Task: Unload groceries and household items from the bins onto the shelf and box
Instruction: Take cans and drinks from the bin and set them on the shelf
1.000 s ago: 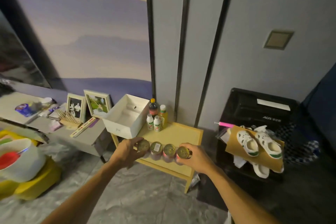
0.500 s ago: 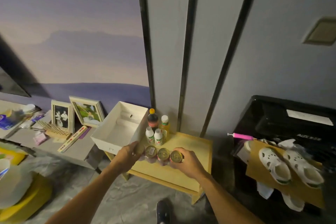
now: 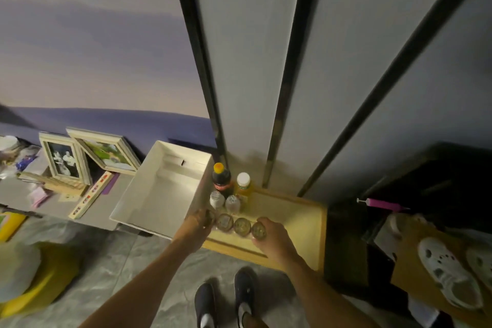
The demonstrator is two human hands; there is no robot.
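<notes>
A row of several gold-topped cans (image 3: 241, 226) is held over the yellow wooden shelf (image 3: 298, 217), pressed between my two hands. My left hand (image 3: 195, 224) grips the left end of the row and my right hand (image 3: 271, 231) grips the right end. Whether the cans touch the shelf top I cannot tell. Behind them stand a dark cola bottle (image 3: 221, 180), an orange juice bottle (image 3: 243, 186) and two small white bottles (image 3: 225, 201). An empty white box (image 3: 141, 202) sits at the shelf's left, touching the bottles' side.
Two framed photos (image 3: 87, 157) lean on the wall over a grey low bench (image 3: 53, 205) with small clutter. A black bin (image 3: 439, 176) with white shoes (image 3: 450, 274) on cardboard stands right. A yellow tub (image 3: 34, 293) is on the floor left. My feet (image 3: 226, 301) stand below the shelf.
I have stepped closer to the shelf and carried the row of cans forward and down toward its top, just in front of the small bottles. Both hands keep their grip.
</notes>
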